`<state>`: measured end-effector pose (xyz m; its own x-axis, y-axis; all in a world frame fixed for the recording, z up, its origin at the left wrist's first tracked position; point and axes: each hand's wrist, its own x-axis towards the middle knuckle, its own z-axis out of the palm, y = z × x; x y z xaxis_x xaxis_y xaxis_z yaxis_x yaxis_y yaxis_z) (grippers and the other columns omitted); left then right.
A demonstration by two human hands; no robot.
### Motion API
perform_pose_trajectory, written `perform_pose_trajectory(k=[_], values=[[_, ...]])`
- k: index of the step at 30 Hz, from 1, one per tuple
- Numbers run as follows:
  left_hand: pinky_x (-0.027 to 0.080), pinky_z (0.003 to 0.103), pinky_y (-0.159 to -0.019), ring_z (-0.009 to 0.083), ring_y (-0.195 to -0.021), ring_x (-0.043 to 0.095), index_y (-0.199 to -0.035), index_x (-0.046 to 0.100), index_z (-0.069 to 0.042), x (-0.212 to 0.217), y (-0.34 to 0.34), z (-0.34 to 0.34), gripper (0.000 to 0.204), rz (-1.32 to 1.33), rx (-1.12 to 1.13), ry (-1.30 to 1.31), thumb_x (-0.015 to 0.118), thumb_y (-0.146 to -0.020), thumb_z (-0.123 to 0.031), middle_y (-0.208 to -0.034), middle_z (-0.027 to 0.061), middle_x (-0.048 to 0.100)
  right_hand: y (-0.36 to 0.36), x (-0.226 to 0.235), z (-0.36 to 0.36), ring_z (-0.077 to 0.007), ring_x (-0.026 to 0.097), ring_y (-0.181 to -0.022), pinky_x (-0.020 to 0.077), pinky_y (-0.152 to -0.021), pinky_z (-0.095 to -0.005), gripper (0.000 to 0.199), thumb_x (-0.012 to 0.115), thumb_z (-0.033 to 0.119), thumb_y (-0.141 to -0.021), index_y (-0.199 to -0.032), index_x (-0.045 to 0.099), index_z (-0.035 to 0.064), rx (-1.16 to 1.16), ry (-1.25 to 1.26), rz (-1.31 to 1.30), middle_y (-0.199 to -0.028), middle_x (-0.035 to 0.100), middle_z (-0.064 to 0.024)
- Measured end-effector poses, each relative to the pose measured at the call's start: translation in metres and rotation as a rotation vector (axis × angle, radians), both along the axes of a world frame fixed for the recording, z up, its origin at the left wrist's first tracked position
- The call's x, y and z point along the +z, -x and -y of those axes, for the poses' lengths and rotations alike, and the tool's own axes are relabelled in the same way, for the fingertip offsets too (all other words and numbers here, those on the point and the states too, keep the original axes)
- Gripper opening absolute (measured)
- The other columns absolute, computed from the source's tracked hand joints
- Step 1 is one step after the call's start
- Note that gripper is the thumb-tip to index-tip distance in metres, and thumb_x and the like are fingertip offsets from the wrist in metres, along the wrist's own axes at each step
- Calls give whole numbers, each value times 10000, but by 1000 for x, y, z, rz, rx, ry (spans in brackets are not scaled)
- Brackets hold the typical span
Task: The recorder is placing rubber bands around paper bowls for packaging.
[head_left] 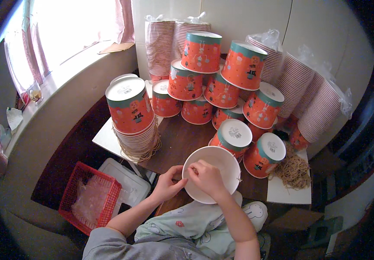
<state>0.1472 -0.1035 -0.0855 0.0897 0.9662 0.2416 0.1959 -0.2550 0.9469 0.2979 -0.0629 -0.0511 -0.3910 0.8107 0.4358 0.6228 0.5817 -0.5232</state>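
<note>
A white-lined paper bucket (228,167) tilts its open mouth toward me, above my lap at the table's front edge. Inside its left rim, my right hand (206,177) pinches a small brownish bit that looks like twine. My left hand (169,184) is curled against the outside of the same wall; whatever lies between its fingertips is hidden. A short bit of cord (240,178) shows at the bucket's right side. Just beyond stand two upturned orange buckets with green bands, one (234,136) behind the rim and another (267,154) to its right.
Orange buckets (202,54) are piled upside down on the brown table (169,138). A nested stack (130,108) with twine loops stands left. Bagged bucket stacks (321,108) line the wall. Loose twine (293,171) lies right. A red basket (113,197) sits low left.
</note>
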Motion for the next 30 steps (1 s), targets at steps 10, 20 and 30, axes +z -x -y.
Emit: perform_pose_trajectory(k=[10,20,30], values=[[481,270,-719,150,-890,567,-1113,452,10,-1,0,0,399,18,-9,-1,600,-771,-133,-999,115,579,-1,1,0,-313,581,-653,465,-579,-421,173,538,228,-768,-735,585,65,16,88,35,-749,573,-118],[482,282,-709,170,-892,566,-1112,443,18,6,2,-9,412,-62,42,-116,601,-754,-113,-961,118,583,0,6,-2,-224,574,-597,455,-544,-325,101,592,145,-728,-756,600,48,-14,62,-117,-690,562,-78],[450,312,-681,234,-821,533,-862,593,-29,33,10,-18,163,-301,92,-361,618,-714,-94,-848,97,546,-1,4,-3,-273,573,-627,449,-561,-381,138,564,219,-763,-766,603,87,41,64,-144,-737,569,-81]])
